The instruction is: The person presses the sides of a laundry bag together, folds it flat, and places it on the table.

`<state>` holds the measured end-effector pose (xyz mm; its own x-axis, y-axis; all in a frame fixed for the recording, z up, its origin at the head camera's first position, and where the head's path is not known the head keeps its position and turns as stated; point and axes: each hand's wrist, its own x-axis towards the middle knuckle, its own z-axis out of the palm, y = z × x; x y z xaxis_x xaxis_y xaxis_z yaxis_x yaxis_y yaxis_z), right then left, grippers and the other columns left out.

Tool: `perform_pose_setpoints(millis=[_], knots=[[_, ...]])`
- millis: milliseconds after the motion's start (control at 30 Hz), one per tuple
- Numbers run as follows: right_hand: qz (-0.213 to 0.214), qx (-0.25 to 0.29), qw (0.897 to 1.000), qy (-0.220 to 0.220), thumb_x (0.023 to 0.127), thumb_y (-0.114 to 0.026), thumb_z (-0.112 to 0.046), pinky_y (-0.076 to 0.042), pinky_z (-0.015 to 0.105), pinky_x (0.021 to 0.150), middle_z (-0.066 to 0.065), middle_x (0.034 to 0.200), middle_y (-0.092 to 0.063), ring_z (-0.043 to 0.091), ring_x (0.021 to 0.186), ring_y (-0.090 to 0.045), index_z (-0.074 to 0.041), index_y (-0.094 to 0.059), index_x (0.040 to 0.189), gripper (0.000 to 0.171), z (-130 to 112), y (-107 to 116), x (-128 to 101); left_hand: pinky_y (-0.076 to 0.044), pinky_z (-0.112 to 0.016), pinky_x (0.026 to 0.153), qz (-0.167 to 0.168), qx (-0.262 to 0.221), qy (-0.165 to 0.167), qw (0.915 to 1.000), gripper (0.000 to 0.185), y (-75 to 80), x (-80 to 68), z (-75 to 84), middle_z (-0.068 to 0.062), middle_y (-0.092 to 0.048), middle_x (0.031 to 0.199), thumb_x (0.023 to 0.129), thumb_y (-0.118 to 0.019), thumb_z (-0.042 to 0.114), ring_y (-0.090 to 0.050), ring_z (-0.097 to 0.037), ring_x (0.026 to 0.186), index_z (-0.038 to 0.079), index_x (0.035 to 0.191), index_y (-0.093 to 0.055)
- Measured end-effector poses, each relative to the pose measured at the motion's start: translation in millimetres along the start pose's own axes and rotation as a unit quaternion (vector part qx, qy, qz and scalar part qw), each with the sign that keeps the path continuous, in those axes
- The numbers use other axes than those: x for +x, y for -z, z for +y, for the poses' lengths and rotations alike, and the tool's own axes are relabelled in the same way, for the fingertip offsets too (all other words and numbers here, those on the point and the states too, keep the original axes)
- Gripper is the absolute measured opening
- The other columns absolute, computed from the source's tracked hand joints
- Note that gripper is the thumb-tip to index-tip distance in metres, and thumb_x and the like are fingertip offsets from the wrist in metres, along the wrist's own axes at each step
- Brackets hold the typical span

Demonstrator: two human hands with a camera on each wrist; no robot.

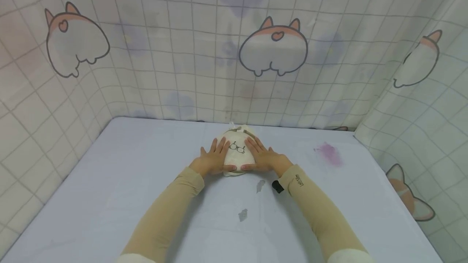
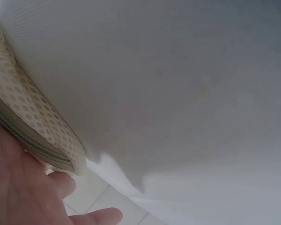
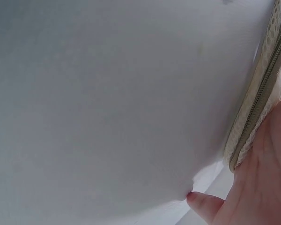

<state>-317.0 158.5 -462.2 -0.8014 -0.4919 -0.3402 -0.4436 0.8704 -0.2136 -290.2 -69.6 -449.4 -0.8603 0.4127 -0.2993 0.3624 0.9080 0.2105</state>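
Note:
A small cream pouch [image 1: 237,158] with a drawing of glasses lies on the table near its far edge. Its mesh side [image 2: 25,93] and olive zip [image 2: 30,140] show in the left wrist view, and the same zip edge [image 3: 260,98] appears in the right wrist view. My left hand [image 1: 212,161] rests on the pouch's left part, fingers straight and spread, thumb along the near edge. On the right part, my right hand [image 1: 266,160] lies the same way, its thumb pointing toward the left thumb. The pouch's underside and contents are hidden.
The table [image 1: 109,198] has a white cover with a pink stain [image 1: 330,153] at right and grey marks [image 1: 243,214] in front of the pouch. A black object [image 1: 278,186] shows by the right cuff. Grid-patterned curtains [image 1: 175,52] hang behind and on both sides.

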Motion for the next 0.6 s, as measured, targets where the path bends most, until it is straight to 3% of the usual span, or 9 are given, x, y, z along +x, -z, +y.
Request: perform_pose_setpoints(millis=[200,600], knots=[[0.003,0.000,1.000,0.002,0.099,-0.050,-0.067,-0.015,0.068,0.118,0.010,0.171,0.010,0.032,0.155,0.013,-0.008,0.005,0.164,0.104,-7.3,6.8,-8.7,-0.011,-0.074,0.115,-0.014,-0.012,-0.001,0.9998,0.099,3.2,-0.1,0.3,-0.014,0.010,0.171,0.100,-0.050,0.064,0.009,-0.039,0.155,0.006,0.165,-0.001],[0.003,-0.007,1.000,-0.001,0.099,-0.051,-0.067,-0.017,0.068,0.118,0.010,0.171,0.011,0.032,0.155,0.013,-0.008,0.006,0.164,0.105,-4.8,7.0,-5.0,-0.011,-0.074,0.115,-0.020,-0.026,0.001,0.9995,0.101,4.2,0.3,-0.9,-0.015,0.012,0.170,0.100,-0.051,0.063,0.011,-0.040,0.154,0.004,0.164,0.000]])
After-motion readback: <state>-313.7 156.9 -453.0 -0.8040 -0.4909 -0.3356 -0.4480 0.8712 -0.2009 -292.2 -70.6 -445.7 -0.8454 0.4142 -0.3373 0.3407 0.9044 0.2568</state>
